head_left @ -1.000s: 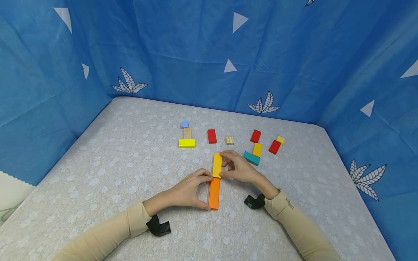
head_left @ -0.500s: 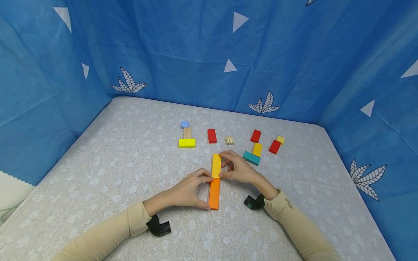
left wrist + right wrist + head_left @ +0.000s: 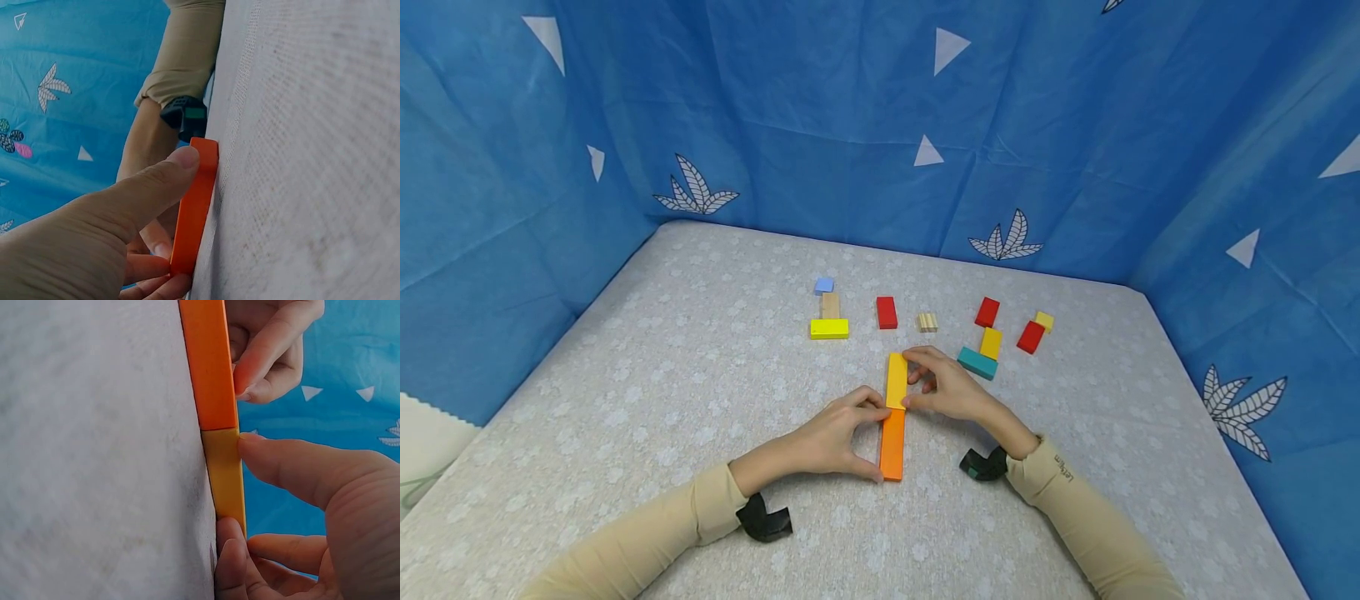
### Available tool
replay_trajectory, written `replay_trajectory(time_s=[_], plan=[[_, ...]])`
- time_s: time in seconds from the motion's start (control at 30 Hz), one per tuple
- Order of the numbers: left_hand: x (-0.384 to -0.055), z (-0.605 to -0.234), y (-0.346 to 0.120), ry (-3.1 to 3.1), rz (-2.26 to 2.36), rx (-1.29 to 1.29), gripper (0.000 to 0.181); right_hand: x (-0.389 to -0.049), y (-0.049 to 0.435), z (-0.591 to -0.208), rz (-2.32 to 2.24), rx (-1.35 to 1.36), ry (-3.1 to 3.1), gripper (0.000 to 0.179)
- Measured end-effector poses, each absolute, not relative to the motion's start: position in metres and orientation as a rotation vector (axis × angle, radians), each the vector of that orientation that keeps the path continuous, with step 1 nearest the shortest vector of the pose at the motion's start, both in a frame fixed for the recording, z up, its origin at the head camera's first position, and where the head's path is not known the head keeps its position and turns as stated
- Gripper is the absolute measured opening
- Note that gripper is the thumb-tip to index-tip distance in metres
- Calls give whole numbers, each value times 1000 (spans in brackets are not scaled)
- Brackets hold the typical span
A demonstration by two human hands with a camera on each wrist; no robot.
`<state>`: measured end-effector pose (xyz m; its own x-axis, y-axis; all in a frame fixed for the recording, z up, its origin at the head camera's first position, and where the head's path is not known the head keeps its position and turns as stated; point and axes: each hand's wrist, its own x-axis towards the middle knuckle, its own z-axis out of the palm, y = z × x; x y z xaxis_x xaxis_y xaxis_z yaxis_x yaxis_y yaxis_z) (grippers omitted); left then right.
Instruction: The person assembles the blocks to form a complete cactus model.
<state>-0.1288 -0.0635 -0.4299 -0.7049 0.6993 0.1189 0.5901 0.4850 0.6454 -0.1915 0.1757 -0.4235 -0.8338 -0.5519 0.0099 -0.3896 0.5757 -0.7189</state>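
An orange block (image 3: 892, 446) and a yellow-orange block (image 3: 897, 381) lie end to end in one line on the table, their ends meeting. My left hand (image 3: 831, 437) holds the orange block from its left side, thumb at the near end and fingers at the far end. In the left wrist view the thumb (image 3: 184, 159) presses near the block's end. My right hand (image 3: 951, 385) holds the yellow-orange block from the right, the index finger at its far end. Its thumb (image 3: 262, 450) touches the block close to the joint in the right wrist view.
Behind the hands lie a bright yellow block (image 3: 829, 329), a wooden block (image 3: 830, 306), a blue block (image 3: 823, 286), a red block (image 3: 887, 313) and a ridged piece (image 3: 927, 322). A teal block (image 3: 977, 363) lies beside the right hand, with several red and yellow blocks beyond.
The yellow-orange block has shifted slightly left, in my right hand, and now lines up more closely with the orange block. My left hand has stayed in place.
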Motion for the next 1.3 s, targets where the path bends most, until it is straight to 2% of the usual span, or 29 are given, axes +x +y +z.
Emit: replay_trajectory(time_s=[0.53,0.7,1.0,1.3], plan=[[-135,-414,-64,2681,1029,1156,92,-201,187,-409,-1170,-682,2588,70],[-149,-407,-63,2662,1000,1149,97,-216,195,-395,-1168,-613,2696,66],[-163,-417,-57,2558,893,1074,106,-259,202,-388,-1107,-450,2780,64],[-161,-423,-57,2572,856,1053,95,-279,199,-395,-1047,-323,2724,61]])
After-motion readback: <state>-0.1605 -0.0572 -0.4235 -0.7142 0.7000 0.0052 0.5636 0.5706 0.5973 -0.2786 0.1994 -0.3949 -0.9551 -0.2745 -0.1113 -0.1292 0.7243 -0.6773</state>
